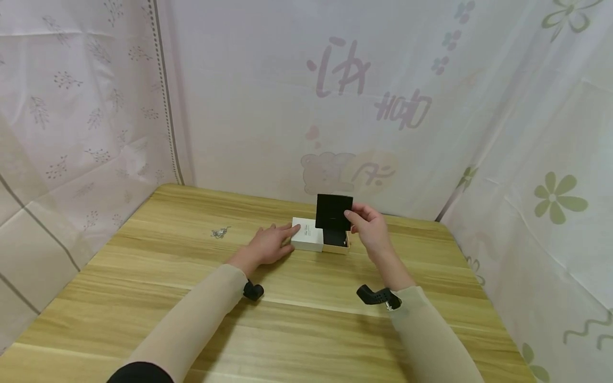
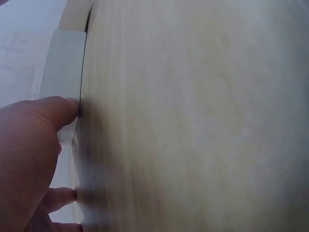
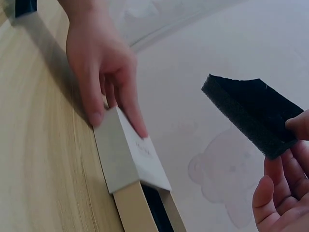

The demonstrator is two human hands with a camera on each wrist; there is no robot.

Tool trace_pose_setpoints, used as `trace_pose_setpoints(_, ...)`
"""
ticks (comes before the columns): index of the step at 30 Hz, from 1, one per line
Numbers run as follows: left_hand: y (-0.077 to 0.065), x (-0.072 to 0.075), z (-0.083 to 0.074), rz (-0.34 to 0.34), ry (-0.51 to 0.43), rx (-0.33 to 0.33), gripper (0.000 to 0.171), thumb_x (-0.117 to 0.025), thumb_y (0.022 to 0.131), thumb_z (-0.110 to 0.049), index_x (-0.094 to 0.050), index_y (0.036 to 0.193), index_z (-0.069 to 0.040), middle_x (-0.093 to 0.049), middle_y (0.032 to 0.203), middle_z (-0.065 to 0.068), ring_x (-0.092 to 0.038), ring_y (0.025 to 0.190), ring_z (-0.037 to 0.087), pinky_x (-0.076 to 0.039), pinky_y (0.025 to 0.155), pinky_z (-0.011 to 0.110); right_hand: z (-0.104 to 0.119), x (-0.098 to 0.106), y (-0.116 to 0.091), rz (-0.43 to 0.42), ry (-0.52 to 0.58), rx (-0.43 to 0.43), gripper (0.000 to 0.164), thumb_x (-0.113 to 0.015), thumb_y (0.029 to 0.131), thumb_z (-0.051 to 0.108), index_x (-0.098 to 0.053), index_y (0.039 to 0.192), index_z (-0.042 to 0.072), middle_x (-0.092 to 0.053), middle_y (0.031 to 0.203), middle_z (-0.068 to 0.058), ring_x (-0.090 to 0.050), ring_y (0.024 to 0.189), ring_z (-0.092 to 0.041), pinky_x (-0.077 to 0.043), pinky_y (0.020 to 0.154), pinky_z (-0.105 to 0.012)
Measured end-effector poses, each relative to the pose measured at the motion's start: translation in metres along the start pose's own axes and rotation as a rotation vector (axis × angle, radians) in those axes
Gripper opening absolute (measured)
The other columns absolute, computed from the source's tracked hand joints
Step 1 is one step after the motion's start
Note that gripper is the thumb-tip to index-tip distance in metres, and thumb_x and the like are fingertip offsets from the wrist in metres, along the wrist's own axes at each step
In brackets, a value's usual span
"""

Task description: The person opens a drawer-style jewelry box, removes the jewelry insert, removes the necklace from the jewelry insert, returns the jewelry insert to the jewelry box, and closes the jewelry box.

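Observation:
On the table lies a small white cardboard box (image 1: 306, 242) with printed lettering on top. Its tan inner drawer (image 1: 337, 250) is partly slid out to the right, with a dark interior. My left hand (image 1: 270, 243) grips the box's left end, thumb against the near side and index finger on top. Above the drawer, my right hand (image 1: 371, 229) pinches a square black foam pad (image 1: 331, 211) by its right edge. The right wrist view shows the foam pad's (image 3: 246, 116) rough, thick edge, with the thumb on one face and fingers behind.
A small silver chain (image 1: 220, 232) lies in a heap on the wooden table (image 1: 297, 324), left of the box. Patterned white curtains (image 1: 249, 106) hang behind the table and on both sides. Each wrist wears a black strap mount (image 1: 375, 295).

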State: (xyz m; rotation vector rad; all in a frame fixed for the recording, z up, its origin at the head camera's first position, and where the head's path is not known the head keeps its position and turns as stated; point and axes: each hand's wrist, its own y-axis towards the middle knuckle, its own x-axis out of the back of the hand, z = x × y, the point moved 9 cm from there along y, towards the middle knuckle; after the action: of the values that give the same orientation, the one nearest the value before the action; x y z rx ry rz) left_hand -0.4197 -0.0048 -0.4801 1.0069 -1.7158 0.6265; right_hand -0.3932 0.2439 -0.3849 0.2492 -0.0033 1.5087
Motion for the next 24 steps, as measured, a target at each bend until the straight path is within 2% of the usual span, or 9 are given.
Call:
trace_pose_setpoints(8, 0.001, -0.001, 0.000, 0.005, -0.056, 0.015, 0.067, -0.062, 0.113, -0.038, -0.035, 0.174, -0.030, -0.043, 0.175, 0.006, -0.036, 0.158, 0.060, -0.022, 0.127, 0.082, -0.010, 0.014, 0.008, -0.038, 0.014, -0.033, 0.028, -0.072, 0.108, 0.023, -0.069, 0.127, 0.003, -0.071, 0.102, 0.015, -0.059, 0.086, -0.008, -0.056, 0.074, -0.023)
trace_pose_setpoints(16, 0.001, 0.000, 0.000, 0.002, -0.083, 0.025, 0.068, -0.063, 0.113, -0.036, -0.034, 0.174, -0.031, -0.046, 0.174, 0.003, -0.031, 0.160, 0.059, -0.017, 0.128, 0.082, -0.011, 0.019, 0.013, -0.031, 0.009, -0.038, 0.035, -0.074, 0.107, 0.027, -0.069, 0.131, 0.003, -0.073, 0.109, 0.011, -0.060, 0.088, -0.009, -0.057, 0.076, -0.024)
trace_pose_setpoints(20, 0.001, -0.003, 0.001, 0.014, -0.083, 0.034, 0.068, -0.062, 0.114, -0.036, -0.032, 0.175, -0.032, -0.045, 0.174, 0.002, -0.030, 0.161, 0.059, -0.016, 0.129, 0.082, -0.016, 0.020, 0.015, -0.030, 0.005, -0.051, 0.037, -0.072, 0.108, 0.027, -0.068, 0.135, 0.003, -0.071, 0.103, 0.015, -0.061, 0.086, -0.008, -0.056, 0.075, -0.022)
trace_pose_setpoints(24, 0.000, -0.005, 0.001, 0.020, -0.076, 0.041, 0.068, -0.061, 0.114, -0.036, -0.031, 0.175, -0.033, -0.044, 0.174, 0.000, -0.030, 0.162, 0.058, -0.016, 0.129, 0.081, -0.023, 0.020, 0.015, -0.029, -0.014, -0.069, 0.044, -0.070, 0.110, 0.027, -0.062, 0.145, 0.002, -0.070, 0.104, 0.016, -0.060, 0.085, -0.008, -0.055, 0.075, -0.021)
